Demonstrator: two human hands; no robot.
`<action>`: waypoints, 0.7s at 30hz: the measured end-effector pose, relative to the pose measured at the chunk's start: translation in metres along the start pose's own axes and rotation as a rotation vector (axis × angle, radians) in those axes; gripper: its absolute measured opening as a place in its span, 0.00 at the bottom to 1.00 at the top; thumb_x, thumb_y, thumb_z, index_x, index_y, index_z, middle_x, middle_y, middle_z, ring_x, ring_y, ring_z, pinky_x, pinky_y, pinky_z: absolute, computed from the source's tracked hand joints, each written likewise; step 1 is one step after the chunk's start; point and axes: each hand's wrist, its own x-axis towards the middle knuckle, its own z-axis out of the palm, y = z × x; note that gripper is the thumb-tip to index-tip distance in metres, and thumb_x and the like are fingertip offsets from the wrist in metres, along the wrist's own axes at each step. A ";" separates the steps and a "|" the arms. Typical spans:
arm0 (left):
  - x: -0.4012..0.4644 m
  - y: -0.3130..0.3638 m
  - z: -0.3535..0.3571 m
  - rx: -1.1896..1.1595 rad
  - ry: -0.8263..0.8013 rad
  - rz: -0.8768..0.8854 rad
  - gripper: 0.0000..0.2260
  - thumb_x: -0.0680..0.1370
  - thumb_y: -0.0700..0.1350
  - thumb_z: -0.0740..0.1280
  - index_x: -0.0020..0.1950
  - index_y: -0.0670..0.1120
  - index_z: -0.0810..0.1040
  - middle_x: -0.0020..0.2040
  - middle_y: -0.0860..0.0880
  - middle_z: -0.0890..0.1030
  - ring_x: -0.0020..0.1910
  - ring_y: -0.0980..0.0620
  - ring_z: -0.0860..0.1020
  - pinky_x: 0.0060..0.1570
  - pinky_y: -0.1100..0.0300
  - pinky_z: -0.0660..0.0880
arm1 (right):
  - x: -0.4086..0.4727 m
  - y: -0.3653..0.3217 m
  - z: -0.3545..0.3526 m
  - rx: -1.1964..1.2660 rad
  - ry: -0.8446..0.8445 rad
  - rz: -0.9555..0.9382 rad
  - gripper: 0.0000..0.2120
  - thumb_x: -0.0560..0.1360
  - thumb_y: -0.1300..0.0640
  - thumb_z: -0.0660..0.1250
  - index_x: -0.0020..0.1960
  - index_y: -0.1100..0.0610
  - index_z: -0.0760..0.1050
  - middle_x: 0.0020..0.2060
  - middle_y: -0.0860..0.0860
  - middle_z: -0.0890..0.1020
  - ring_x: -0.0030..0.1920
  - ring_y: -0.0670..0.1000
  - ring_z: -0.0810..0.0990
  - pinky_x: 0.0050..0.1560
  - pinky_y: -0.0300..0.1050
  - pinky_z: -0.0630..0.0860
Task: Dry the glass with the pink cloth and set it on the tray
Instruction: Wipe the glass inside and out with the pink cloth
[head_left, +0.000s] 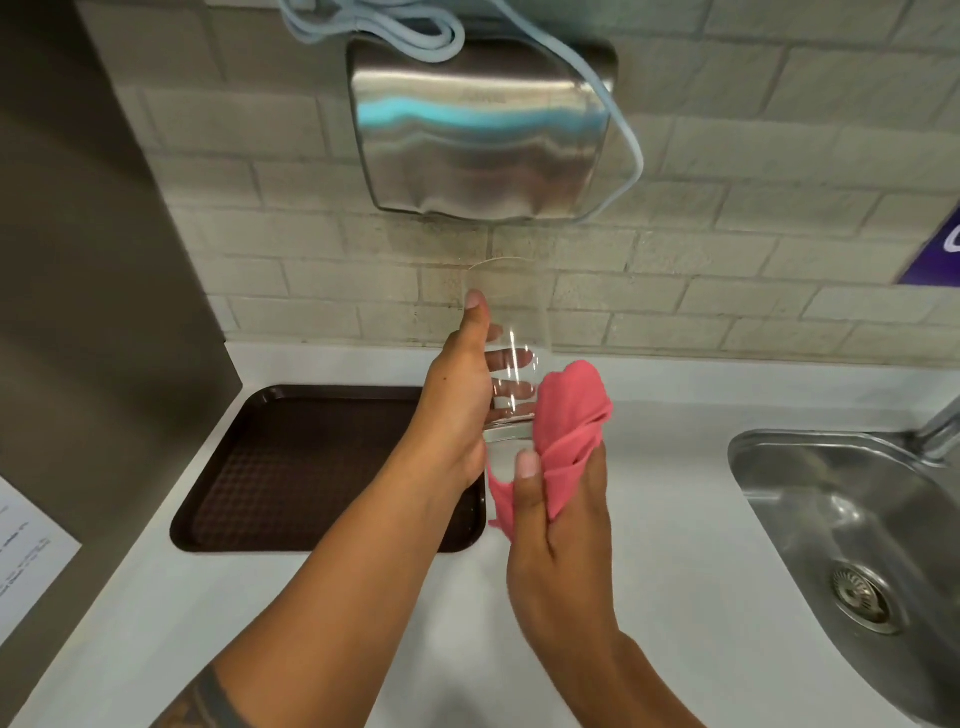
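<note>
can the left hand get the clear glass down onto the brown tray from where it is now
Probably yes. The left hand grips the clear drinking glass upright just above the far right corner of the dark brown plastic tray, whose visible surface is bare. Only the pink cloth in the right hand touches the glass.

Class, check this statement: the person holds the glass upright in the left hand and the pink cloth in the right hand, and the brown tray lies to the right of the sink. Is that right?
One detail is wrong. The head view shows the brown tray to the left of the sink, not the right. The rest stands: the left hand holds the glass upright, and the right hand holds the pink cloth.
</note>
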 end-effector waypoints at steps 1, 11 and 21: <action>0.002 0.000 0.000 -0.006 0.007 -0.003 0.26 0.81 0.70 0.59 0.58 0.50 0.81 0.42 0.50 0.91 0.35 0.51 0.88 0.34 0.58 0.83 | -0.006 0.000 0.001 -0.015 -0.034 -0.023 0.33 0.80 0.31 0.57 0.82 0.32 0.51 0.78 0.29 0.65 0.78 0.35 0.66 0.76 0.50 0.73; -0.013 -0.004 0.004 -0.034 -0.201 -0.041 0.24 0.87 0.61 0.57 0.51 0.53 0.91 0.49 0.50 0.91 0.50 0.55 0.89 0.52 0.61 0.84 | 0.072 -0.044 0.001 -0.427 -0.069 -0.240 0.32 0.84 0.41 0.56 0.78 0.32 0.37 0.86 0.56 0.53 0.84 0.58 0.58 0.81 0.59 0.62; -0.010 0.003 -0.005 -0.042 -0.160 0.017 0.26 0.84 0.66 0.58 0.60 0.47 0.83 0.45 0.48 0.84 0.35 0.52 0.78 0.34 0.60 0.76 | 0.059 -0.019 -0.014 0.122 -0.119 0.140 0.19 0.80 0.32 0.58 0.67 0.34 0.75 0.55 0.45 0.87 0.54 0.53 0.88 0.48 0.61 0.87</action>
